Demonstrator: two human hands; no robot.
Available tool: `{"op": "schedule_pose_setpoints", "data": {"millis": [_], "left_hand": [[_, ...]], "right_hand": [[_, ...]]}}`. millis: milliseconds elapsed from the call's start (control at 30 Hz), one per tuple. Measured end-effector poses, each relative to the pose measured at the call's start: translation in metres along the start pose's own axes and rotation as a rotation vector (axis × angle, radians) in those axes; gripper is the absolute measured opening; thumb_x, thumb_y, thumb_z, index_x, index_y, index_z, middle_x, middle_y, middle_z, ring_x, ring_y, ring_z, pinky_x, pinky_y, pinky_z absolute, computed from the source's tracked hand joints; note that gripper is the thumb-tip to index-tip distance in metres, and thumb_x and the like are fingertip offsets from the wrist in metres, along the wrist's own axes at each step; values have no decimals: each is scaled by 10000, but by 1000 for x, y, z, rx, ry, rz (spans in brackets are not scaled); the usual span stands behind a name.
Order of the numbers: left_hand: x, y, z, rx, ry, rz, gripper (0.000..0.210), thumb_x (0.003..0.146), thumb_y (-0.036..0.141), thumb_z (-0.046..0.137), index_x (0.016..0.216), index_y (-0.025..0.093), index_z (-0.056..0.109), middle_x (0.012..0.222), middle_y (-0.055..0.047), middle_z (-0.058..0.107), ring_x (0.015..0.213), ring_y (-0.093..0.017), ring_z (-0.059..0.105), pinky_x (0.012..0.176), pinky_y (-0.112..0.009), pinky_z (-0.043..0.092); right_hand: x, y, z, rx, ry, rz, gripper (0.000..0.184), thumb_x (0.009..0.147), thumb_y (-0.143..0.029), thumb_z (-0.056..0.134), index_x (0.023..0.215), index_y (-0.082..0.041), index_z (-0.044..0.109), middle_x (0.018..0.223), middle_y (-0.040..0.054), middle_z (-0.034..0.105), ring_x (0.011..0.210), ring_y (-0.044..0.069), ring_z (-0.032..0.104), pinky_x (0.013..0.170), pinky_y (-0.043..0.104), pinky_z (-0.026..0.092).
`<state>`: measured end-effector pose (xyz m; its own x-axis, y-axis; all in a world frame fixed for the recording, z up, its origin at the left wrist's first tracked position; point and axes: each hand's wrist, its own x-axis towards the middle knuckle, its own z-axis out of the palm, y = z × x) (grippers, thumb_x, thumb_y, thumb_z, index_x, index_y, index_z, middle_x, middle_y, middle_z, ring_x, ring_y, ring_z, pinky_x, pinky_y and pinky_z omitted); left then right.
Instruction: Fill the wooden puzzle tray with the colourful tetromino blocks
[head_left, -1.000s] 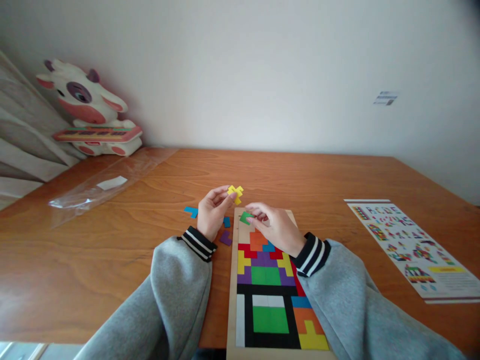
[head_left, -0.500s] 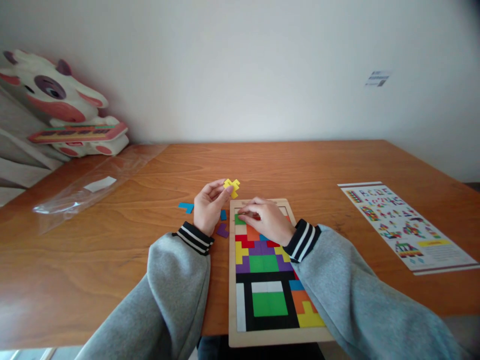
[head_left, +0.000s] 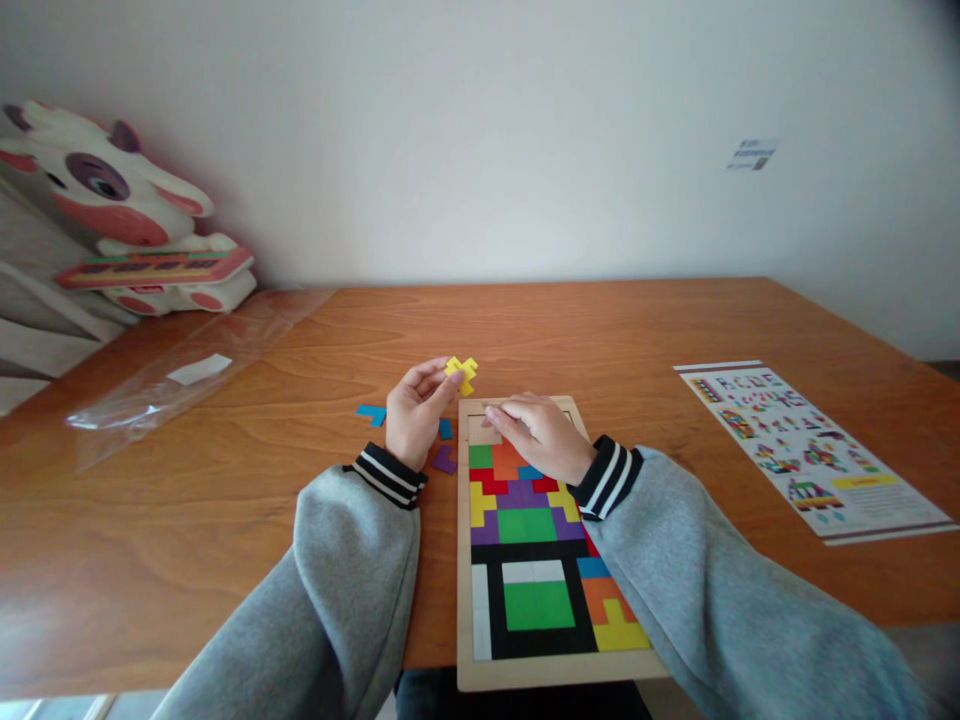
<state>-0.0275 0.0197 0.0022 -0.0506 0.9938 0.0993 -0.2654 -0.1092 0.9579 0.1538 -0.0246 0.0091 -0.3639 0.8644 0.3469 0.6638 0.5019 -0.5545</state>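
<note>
My left hand (head_left: 416,415) pinches a yellow cross-like puzzle piece (head_left: 461,374) between thumb and fingers, above the table just left of the board's top corner. My right hand (head_left: 540,432) is over the upper part of the wooden puzzle board (head_left: 464,600). Its fingers are loosely stretched to the left, with no piece visible in them; part of the fingertips is hidden. A green piece (head_left: 480,456) lies at the board's left edge, close below those fingertips. Beside the left wrist lie a blue piece (head_left: 372,413), another blue piece (head_left: 445,429) and a purple piece (head_left: 445,460).
Coloured pieces fill most of the board, with bare wood near its top. A printed pattern sheet (head_left: 814,455) lies on the right. At the left are a clear plastic bag (head_left: 150,395) and a cow-shaped toy keyboard (head_left: 161,265). A wall (head_left: 480,140) stands behind the table.
The green piece has shifted down the board against the rows below, leaving bare wood above it. My right fingers have drawn slightly away from it. My left hand still holds the yellow piece.
</note>
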Motion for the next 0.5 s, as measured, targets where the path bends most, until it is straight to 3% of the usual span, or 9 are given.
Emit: {"op": "schedule_pose_setpoints", "data": {"millis": [133, 300, 433, 500], "left_hand": [[1, -1, -1, -2, -9, -13, 540, 602, 409, 901, 1011, 138, 673, 961, -93, 770, 837, -181, 734, 702, -247, 563], [0, 0, -1, 5, -89, -48, 502, 626, 415, 891, 1000, 149, 689, 941, -67, 773, 821, -149, 725, 731, -231, 558], [-2, 3, -1, 35, -173, -72, 484, 655, 438, 873, 1004, 150, 704, 923, -66, 775, 774, -137, 715, 695, -221, 554], [-4, 3, -1, 56, -231, -81, 466, 655, 440, 872, 979, 145, 714, 876, -62, 773, 726, -133, 704, 661, -223, 554]], "right_hand": [[-3, 5, -8, 88, 21, 123, 543, 1025, -550, 332, 818, -209, 700, 768, 50, 734, 728, 175, 677, 699, 292, 476], [-6, 4, -9, 191, 2, 130, 475, 1012, -530, 389, 876, -213, 716, 843, 51, 769, 782, 189, 720, 727, 301, 523], [-5, 4, -6, 298, 158, 215, 349, 951, -512, 526, 1004, -208, 689, 880, 56, 755, 797, 181, 707, 755, 315, 543], [-4, 5, -4, 413, 208, 280, 376, 892, -528, 609, 1087, -211, 662, 940, 66, 752, 836, 181, 704, 763, 318, 551]]}}
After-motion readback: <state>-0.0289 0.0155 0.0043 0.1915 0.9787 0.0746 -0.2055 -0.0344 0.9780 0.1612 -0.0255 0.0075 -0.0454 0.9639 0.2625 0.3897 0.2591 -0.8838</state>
